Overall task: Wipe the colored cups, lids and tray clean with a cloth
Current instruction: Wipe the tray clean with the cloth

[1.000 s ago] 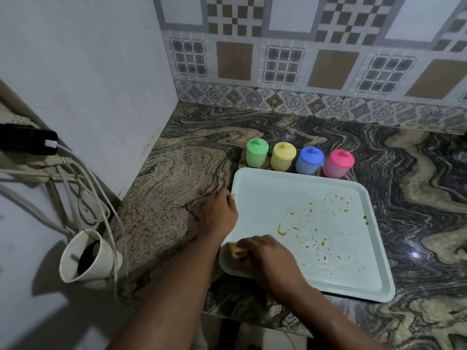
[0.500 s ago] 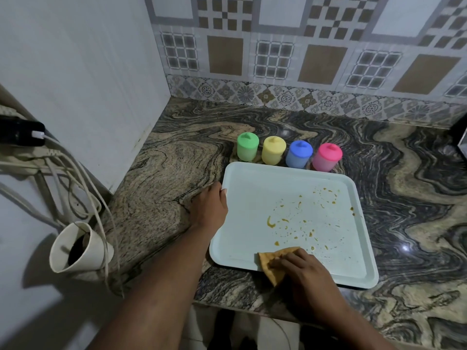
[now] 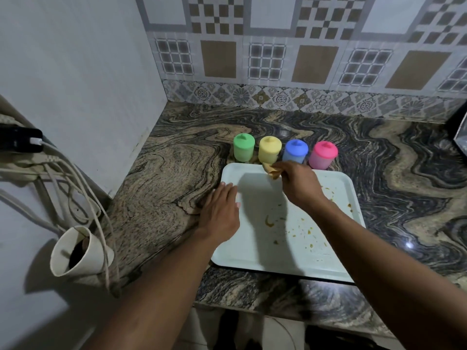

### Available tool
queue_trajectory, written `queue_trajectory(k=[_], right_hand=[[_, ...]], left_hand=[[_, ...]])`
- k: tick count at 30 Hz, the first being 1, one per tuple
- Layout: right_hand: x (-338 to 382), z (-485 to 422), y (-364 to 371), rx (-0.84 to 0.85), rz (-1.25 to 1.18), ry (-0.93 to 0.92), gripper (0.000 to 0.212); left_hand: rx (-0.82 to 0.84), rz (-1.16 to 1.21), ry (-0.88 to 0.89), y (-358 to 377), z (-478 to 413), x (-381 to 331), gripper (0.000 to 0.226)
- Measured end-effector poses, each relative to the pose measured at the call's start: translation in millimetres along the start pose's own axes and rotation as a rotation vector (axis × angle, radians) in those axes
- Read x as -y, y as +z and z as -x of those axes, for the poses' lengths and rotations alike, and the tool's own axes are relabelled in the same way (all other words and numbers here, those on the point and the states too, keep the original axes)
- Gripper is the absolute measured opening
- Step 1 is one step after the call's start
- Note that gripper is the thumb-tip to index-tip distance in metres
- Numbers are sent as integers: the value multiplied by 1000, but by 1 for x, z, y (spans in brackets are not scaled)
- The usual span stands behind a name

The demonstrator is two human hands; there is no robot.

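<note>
A pale tray point(image 3: 252, 253) lies on the marbled counter, with yellow-brown smears across its middle and right side. Behind its far edge stand a green cup point(image 3: 243, 147), a yellow cup point(image 3: 269, 150), a blue cup point(image 3: 295, 151) and a pink cup point(image 3: 323, 155), each with a matching lid on. My right hand point(image 3: 299, 183) is shut on a small tan cloth point(image 3: 271, 170) at the tray's far edge, just in front of the yellow cup. My left hand point(image 3: 219, 213) lies flat on the tray's left rim, fingers apart.
A white wall closes the counter's left side. A paper cup point(image 3: 75, 251) with dark contents sits at the lower left among white cables point(image 3: 75, 183) and a black plug point(image 3: 19, 140). A dark object point(image 3: 461, 137) stands at the right edge. The counter's front edge runs just below the tray.
My right hand carried the cloth from the tray's near edge up to its far edge by the yellow cup. My left hand stayed on the left rim.
</note>
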State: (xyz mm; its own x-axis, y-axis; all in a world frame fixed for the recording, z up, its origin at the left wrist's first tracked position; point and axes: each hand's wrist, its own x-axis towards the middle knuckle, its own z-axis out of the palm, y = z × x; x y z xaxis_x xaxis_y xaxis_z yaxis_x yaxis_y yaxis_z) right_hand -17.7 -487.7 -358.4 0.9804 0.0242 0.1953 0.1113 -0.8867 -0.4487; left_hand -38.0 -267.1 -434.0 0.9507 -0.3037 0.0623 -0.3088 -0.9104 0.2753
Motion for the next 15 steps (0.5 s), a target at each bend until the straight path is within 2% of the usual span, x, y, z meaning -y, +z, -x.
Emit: queue_trajectory(k=[2, 4, 8, 12, 15], right_hand=[[-3, -11, 19, 161, 81, 32, 36], [-4, -3, 39, 251, 155, 63, 39], [4, 51, 56, 206, 262, 25, 41], [12, 121, 46, 162, 238, -69, 40], [19, 159, 34, 191, 231, -119, 45]], left_hand=[[62, -30, 22, 6, 3, 3, 54], [77, -13, 27, 4, 2, 5, 53], [85, -22, 18, -1, 1, 2, 53], [78, -78, 24, 8, 10, 1, 56], [77, -56, 3, 16, 11, 2, 56]])
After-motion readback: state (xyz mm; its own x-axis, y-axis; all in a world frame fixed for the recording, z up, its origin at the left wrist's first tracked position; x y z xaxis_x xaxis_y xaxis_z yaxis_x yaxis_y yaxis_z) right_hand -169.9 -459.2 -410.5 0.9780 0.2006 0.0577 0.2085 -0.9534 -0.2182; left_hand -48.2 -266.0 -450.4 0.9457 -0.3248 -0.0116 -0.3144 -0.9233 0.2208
